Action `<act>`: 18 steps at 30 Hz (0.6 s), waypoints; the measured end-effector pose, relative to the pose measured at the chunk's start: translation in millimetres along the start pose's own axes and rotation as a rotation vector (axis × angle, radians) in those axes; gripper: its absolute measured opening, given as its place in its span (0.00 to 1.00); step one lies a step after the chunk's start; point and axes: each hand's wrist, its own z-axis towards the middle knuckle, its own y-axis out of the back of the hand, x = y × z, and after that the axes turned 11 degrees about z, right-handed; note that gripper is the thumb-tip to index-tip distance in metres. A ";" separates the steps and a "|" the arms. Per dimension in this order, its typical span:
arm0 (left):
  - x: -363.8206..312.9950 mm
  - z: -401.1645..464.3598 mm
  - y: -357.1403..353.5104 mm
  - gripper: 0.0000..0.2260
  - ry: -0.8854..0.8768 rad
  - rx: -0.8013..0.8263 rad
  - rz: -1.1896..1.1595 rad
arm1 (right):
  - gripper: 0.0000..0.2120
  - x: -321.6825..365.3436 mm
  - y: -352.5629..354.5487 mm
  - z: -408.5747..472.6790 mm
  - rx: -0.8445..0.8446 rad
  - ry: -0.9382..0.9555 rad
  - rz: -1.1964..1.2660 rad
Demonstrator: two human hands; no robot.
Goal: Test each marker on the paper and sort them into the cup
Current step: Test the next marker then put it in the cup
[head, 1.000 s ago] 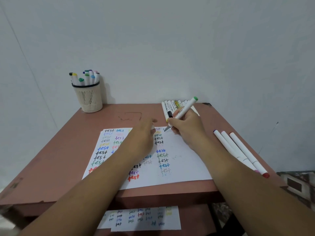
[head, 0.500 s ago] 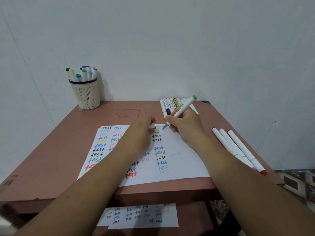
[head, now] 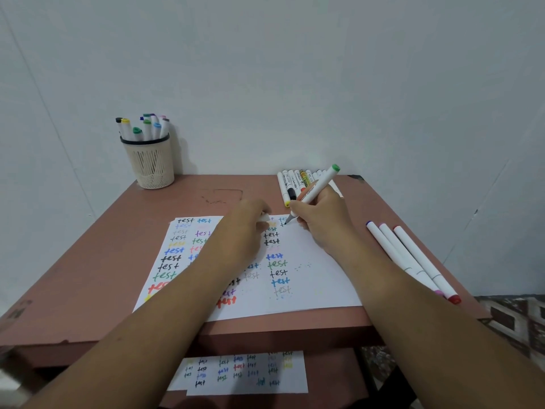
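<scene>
My right hand grips a white marker with a green end cap, its tip touching the top of the white paper. The paper is covered with coloured "test" words. On the paper just left of the tip rests my left hand, holding a small white piece, probably the marker's cap. A beige mesh cup at the back left holds several markers. Several markers lie in a row at the back, behind my right hand. Three white markers lie at the right.
The brown table stands against a white wall. Its front edge runs under my forearms. A lower shelf holds another written sheet. A patterned floor shows at the lower right.
The marker tip has dropped onto the paper's top edge and written a little. Both hands stay nearly in place. My head has shifted slightly.
</scene>
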 end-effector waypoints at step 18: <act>-10.1 -6.3 14.9 0.06 0.018 0.063 -0.021 | 0.11 0.4 2.4 0.4 -0.061 -0.021 -0.018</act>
